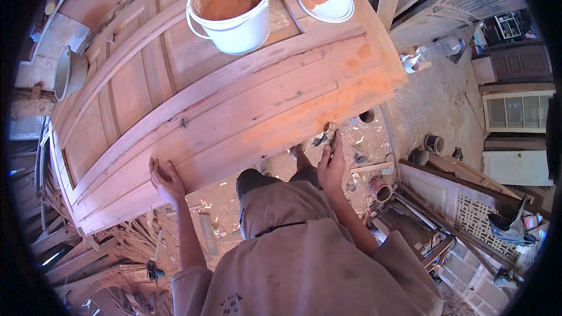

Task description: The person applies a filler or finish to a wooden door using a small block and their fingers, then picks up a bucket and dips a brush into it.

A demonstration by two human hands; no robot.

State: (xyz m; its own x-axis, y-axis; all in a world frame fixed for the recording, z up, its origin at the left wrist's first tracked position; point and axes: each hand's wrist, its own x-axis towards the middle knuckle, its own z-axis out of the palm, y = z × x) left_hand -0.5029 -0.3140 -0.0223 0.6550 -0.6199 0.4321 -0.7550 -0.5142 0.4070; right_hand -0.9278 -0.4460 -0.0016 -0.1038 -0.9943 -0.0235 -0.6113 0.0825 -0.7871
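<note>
A large wooden door panel [234, 120] lies before me, with orange filler smeared along its right near part. My left hand [167, 181] rests at the panel's near edge on the left, fingers apart, holding nothing. Closed around a putty knife [332, 134] is my right hand [332, 167], just off the near edge at the right. The knife's small blade is close to the orange smears; whether it touches the wood I cannot tell. On the panel's far side stands a white bucket [240, 30] of orange-brown powder. Beside it lies a white lid [325, 2] with orange residue.
A grey basin [71, 73] sits beyond the panel's left edge. Scrap wood [126, 251] is heaped on the floor at lower left. To the right are a paint-stained can [380, 189], a white-framed window [518, 111] and a plastic bottle [439, 50]. Wood shavings litter the floor.
</note>
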